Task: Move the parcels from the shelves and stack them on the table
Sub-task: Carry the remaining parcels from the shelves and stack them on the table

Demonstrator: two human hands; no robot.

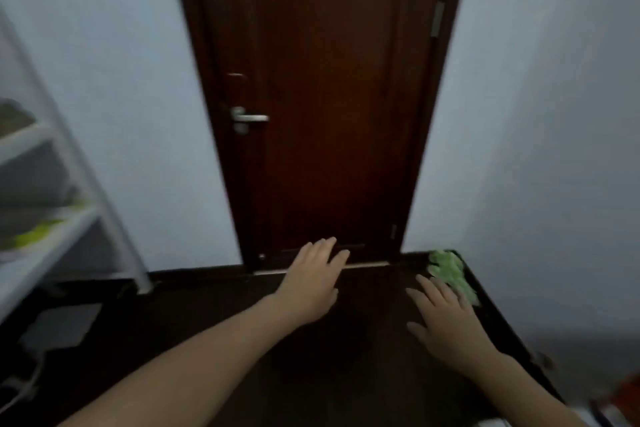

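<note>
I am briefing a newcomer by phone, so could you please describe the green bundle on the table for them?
A dark table stands before the brown door. At the table's far right corner, just beyond the right hand, lies the green bundle, the only green thing on that dark top.

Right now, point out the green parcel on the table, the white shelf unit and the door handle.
green parcel (450, 270): head view, middle of its crumpled top.
white shelf unit (52, 246): head view, lower shelf board.
door handle (254, 118): head view, lever.

Two grips (311, 288) (446, 319), one door (329, 97), one table (367, 364)
</note>
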